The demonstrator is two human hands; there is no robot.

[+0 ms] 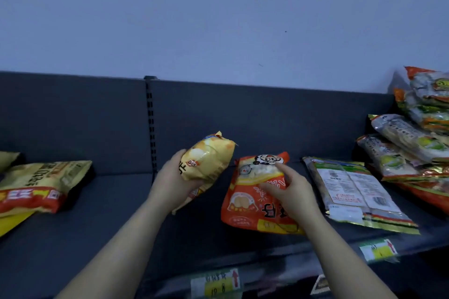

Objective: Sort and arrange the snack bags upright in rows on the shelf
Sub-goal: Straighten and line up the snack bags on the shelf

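Two hands work above the shelf [116, 213]. The left hand [173, 184] grips a yellow bag [211, 158] by its lower part and holds it lifted and tilted. The right hand [291, 192] is over an orange bag [245, 201] that lies flat on the shelf. Its fingers [283, 168] are loosely spread, and I cannot tell if they touch the bag.

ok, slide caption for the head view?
Left hand grips a yellow bag over the shelf; right hand touches an orange bag lying flat.
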